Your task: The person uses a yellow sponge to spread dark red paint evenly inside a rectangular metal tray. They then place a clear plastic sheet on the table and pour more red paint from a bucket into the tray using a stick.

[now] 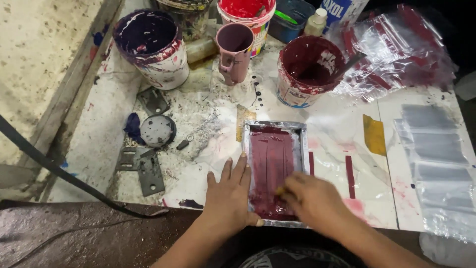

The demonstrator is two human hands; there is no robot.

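Observation:
A small metal-framed printing screen lies on the stained white table, its mesh covered in dark red ink. My left hand presses flat on the table with the thumb hooked on the frame's near left corner. My right hand rests over the frame's near right part, fingers closed around a small yellowish tool that is mostly hidden. A dark red printed strip lies to the right of the frame.
Paint tubs stand at the back: a purple one, a dark red one, a bright red one. A mauve mug is between them. Clear plastic bags lie right, printed ones behind. Metal brackets lie left.

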